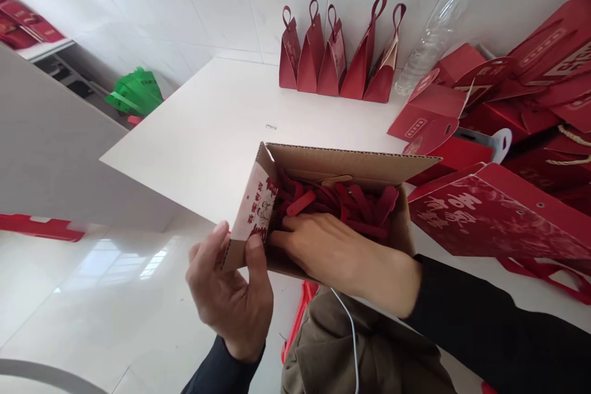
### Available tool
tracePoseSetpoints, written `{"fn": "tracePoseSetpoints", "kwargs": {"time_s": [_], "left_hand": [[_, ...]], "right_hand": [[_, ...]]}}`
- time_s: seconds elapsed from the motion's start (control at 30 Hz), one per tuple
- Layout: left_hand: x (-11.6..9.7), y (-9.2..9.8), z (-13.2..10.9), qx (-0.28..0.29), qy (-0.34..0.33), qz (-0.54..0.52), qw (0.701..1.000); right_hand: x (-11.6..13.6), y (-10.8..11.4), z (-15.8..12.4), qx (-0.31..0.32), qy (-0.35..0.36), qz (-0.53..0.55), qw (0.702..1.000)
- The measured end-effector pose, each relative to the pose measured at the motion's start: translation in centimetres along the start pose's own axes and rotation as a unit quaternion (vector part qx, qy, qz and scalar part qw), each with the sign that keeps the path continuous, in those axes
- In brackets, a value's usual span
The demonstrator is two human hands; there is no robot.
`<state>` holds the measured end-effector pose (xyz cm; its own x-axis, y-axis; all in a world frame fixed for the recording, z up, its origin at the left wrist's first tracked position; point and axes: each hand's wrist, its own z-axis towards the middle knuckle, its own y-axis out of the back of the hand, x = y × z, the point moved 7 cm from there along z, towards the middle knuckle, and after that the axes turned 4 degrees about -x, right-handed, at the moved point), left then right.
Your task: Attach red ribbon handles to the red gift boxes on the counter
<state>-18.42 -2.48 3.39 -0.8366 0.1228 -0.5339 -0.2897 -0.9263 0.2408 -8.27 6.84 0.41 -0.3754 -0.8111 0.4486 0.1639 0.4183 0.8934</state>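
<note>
A brown cardboard box (351, 163) stands at the near edge of the white table, holding several red plastic handle strips (351, 200). My left hand (231, 295) grips the box's left corner, thumb on the printed side wall and fingers behind it. My right hand (332, 252) reaches over the near wall into the box, its fingers curled down among the red strips; what they grasp is hidden.
Several folded red gift bags (339, 55) stand in a row against the tiled wall. A clear plastic bottle (436, 31) leans beside them. Flat red cartons (503, 209) pile up on the right. Green bags (136, 92) lie beyond the white table (207, 129).
</note>
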Motion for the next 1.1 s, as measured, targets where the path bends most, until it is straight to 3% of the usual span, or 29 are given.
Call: {"fn": "tracePoseSetpoints", "kwargs": {"time_s": [0.23, 0.4, 0.63, 0.73, 1.1], "left_hand": [[-0.1, -0.1, -0.2, -0.028, -0.034, 0.001, 0.999], [-0.2, 0.1, 0.0, -0.031, -0.021, -0.010, 0.999], [0.3, 0.1, 0.0, -0.008, -0.025, -0.010, 1.000], [0.9, 0.1, 0.1, -0.013, -0.018, -0.005, 1.000], [0.9, 0.6, 0.2, 0.001, -0.003, -0.010, 1.000]], "right_hand": [[-0.8, -1.1, 2.2, 0.044, -0.086, 0.016, 0.995], [-0.7, -0.9, 2.7, 0.028, -0.118, 0.060, 0.991], [-1.6, 2.5, 0.0, -0.063, -0.156, 0.163, 0.972], [-2.1, 3.4, -0.9, -0.075, -0.176, 0.178, 0.965], [0.1, -0.2, 2.8, 0.000, -0.204, 0.158, 0.966]]}}
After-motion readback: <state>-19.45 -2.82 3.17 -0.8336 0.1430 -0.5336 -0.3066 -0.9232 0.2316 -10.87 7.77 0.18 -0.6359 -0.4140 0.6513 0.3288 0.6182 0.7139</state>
